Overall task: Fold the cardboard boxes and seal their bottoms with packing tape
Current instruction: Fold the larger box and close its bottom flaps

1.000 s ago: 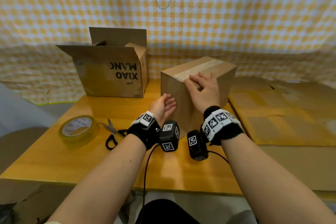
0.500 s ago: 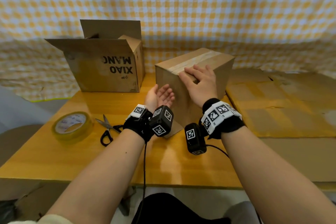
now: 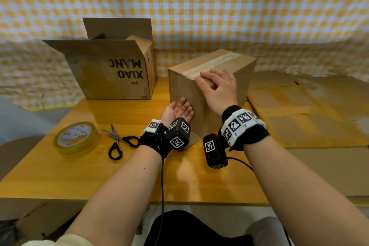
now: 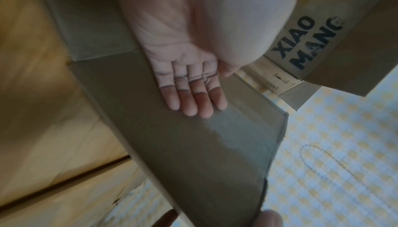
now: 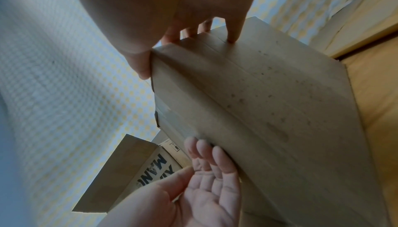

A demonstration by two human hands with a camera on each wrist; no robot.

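Observation:
A plain cardboard box (image 3: pixel 215 66) with a strip of clear tape along its top seam stands mid-table, its near corner over a loose flap. My right hand (image 3: pixel 216 83) lies over its near top edge, fingers (image 5: pixel 233 34) spread on the top and thumb down the near face. My left hand (image 3: pixel 182 109) is turned palm up beside the box's near-left face (image 4: pixel 193 145), its straight fingertips (image 4: pixel 193 106) touching the cardboard and holding nothing. The left hand (image 5: pixel 206 171) also shows below the box (image 5: pixel 269 111) in the right wrist view.
A second box (image 3: pixel 113 70) printed XIAO MANG upside down stands open at the back left. A packing tape roll (image 3: pixel 76 139) and black-handled scissors (image 3: pixel 117 142) lie on the wooden table (image 3: pixel 79 175) to the left. Flattened cardboard sheets (image 3: pixel 307 110) cover the right side.
My left hand has rolled from thumb-up to palm-up and dropped lower against the box's near face. The right hand has stayed on the top edge.

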